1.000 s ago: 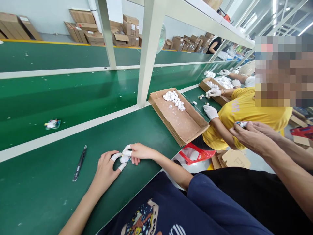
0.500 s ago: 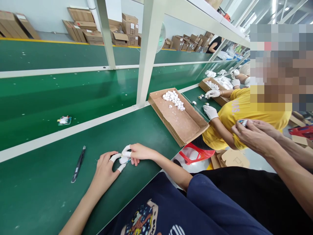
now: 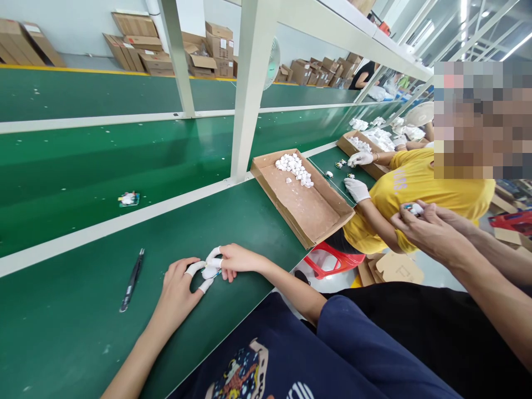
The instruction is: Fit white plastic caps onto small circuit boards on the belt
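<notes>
A small circuit board (image 3: 211, 272) with a white lump on it is held low over the green bench (image 3: 78, 327), mostly covered by fingers. My left hand (image 3: 182, 281), with white finger cots on thumb and forefinger, grips its left side. From the right, my right hand (image 3: 228, 260) pinches the same board, also wearing white finger cots. Black tweezers (image 3: 132, 281) lie on the bench to the left of my left hand. Whether the board touches the bench I cannot tell.
A cardboard tray (image 3: 328, 221) with white pieces (image 3: 294, 166) stands to the right. Another board (image 3: 128, 199) sits on the green conveyor (image 3: 54, 216) beyond a pale rail. A co-worker's gloved hands (image 3: 357, 189) work at right; another person's bare hands (image 3: 419, 221) hold a board nearby. A post (image 3: 249, 94) rises ahead.
The board on the conveyor has moved to the right. My two hands stay nearly still around the board they hold. The person in yellow has shifted slightly.
</notes>
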The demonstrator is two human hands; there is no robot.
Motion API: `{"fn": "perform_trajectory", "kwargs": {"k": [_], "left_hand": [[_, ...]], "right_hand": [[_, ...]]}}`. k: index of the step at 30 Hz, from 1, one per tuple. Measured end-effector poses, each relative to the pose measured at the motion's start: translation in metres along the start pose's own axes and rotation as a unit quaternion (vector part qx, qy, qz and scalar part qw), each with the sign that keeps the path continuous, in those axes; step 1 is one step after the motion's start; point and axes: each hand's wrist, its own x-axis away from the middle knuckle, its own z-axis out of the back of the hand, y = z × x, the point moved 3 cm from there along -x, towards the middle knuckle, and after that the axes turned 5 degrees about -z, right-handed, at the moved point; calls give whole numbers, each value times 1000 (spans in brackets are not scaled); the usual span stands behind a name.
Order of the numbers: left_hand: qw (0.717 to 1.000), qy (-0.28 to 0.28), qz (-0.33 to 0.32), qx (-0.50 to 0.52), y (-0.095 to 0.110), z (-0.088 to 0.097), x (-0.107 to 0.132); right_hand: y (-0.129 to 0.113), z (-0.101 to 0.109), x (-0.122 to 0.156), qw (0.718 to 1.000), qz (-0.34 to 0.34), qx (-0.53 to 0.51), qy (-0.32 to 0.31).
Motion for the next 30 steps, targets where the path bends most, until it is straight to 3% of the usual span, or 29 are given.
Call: {"fn": "perform_trajectory", "kwargs": {"k": [30], "left_hand": [[1000,-1,-13,-14,-2,-1,0]], "right_hand": [[3,0,-2,1000,21,-5,4]]}}
